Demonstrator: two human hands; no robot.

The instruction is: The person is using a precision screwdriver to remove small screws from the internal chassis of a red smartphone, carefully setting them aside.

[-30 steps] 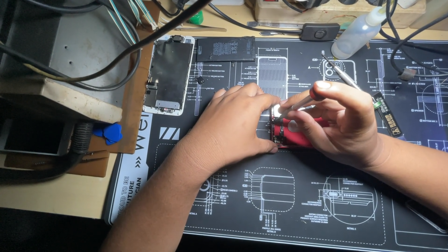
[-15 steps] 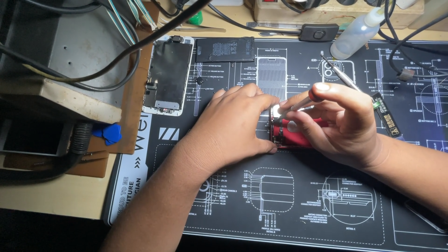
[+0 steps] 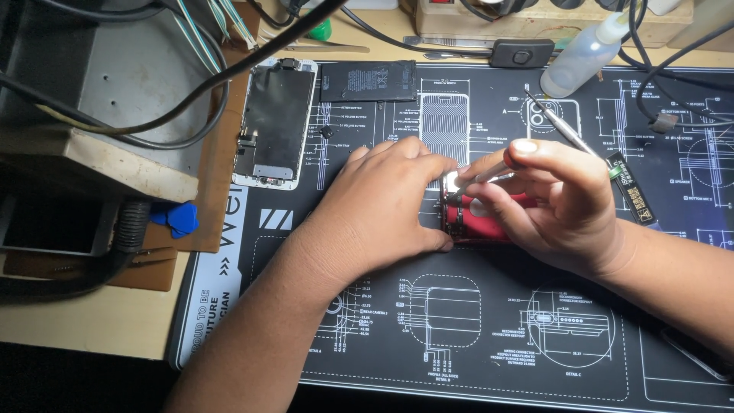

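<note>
The left hand lies palm down over the near end of a red phone body, fingers curled against its edge and pinning it to the mat. The right hand is closed in a pinch on a slim metal tool, whose shaft runs up and away past the thumb while its tip meets the bright spot on the phone's top edge, between the two hands.

The step in hand looks like fine work on the opened phone, likely freeing or seating a small part (a screw or a connector; the glare hides which). The next move seems to call for a steady hold-down from the left hand and a light, exact touch from the tool tip.

The phone rests at the middle of a black work mat printed with white line drawings of phone parts and a pale strip along its left edge. Beyond the left hand lies a detached screen assembly, face down, and just beside it a flat black battery with a small pale label. A clear squeeze bottle stands at the mat's far edge, near a black inline switch. Blue picks lie left of the mat, under a grey metal box crossed by black cables.
</note>
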